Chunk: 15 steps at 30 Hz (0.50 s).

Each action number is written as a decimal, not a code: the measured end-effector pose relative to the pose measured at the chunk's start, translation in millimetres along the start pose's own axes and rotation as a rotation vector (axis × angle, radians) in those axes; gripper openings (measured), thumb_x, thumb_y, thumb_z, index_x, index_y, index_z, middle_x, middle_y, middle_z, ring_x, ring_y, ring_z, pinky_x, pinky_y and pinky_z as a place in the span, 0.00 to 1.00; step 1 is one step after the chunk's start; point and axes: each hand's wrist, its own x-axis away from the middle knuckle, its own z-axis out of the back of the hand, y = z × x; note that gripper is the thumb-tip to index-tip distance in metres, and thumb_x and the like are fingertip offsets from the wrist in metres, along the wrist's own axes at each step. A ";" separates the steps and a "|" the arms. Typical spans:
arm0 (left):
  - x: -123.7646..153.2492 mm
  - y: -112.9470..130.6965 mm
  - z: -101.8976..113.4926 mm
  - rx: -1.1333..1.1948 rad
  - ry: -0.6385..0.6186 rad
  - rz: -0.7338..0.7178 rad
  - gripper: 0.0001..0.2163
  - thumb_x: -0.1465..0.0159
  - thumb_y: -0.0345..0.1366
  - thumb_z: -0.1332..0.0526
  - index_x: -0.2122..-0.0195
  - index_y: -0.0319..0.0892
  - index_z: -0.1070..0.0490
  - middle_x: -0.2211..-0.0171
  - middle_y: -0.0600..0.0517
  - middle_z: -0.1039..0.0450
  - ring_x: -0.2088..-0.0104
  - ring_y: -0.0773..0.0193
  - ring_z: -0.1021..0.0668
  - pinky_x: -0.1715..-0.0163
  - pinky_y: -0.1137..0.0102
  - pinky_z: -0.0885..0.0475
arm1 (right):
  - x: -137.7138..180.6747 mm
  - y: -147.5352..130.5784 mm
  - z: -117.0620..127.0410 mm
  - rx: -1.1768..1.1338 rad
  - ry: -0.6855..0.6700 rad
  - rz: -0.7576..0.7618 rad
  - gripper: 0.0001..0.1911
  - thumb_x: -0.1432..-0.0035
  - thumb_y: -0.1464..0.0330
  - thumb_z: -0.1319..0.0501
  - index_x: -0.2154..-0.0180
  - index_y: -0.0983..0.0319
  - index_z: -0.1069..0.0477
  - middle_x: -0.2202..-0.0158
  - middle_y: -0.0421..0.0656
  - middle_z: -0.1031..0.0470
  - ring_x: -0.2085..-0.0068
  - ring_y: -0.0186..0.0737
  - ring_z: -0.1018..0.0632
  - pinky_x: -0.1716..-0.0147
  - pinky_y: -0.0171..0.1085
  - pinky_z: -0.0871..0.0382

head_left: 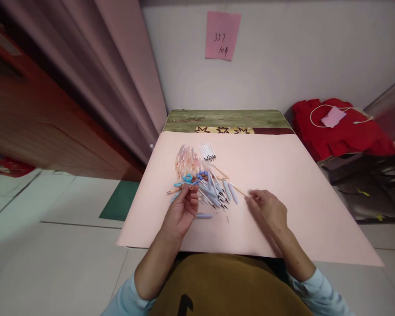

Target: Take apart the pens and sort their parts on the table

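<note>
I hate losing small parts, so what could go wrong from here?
The small tan piece in the left hand could slip into the crowded pile. The thin stick in the right hand might nudge pens loose. The pale blue barrel on the pile's near side could roll if bumped.

1 slim tan rod (240, 190) aslant in the right hand (270, 210), 1 small brownish piece (191, 187) in the left hand (182, 211)
</note>
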 end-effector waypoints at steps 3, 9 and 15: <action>-2.3 -9.7 5.5 -0.035 0.013 0.022 0.08 0.30 0.30 0.46 0.65 0.33 0.30 0.72 0.50 0.26 0.80 0.76 0.27 0.83 0.84 0.30 | -0.8 -3.1 -10.2 0.031 0.050 0.048 0.14 0.39 0.59 0.42 0.56 0.56 0.22 0.59 0.43 0.21 0.58 0.43 0.23 0.65 0.38 0.35; -5.2 -29.0 13.0 -0.089 0.018 0.026 0.06 0.33 0.30 0.41 0.66 0.33 0.28 0.69 0.49 0.23 0.79 0.75 0.25 0.81 0.82 0.29 | -3.0 -3.1 -16.8 0.042 0.145 0.068 0.12 0.39 0.61 0.42 0.62 0.57 0.21 0.63 0.43 0.21 0.62 0.42 0.23 0.67 0.38 0.36; -9.2 -25.8 6.2 -0.095 0.064 -0.006 0.06 0.33 0.30 0.41 0.66 0.33 0.27 0.71 0.48 0.21 0.79 0.74 0.24 0.81 0.81 0.28 | 7.0 -20.3 11.0 -0.213 0.156 0.047 0.14 0.41 0.55 0.39 0.64 0.56 0.22 0.70 0.38 0.21 0.72 0.37 0.23 0.74 0.34 0.35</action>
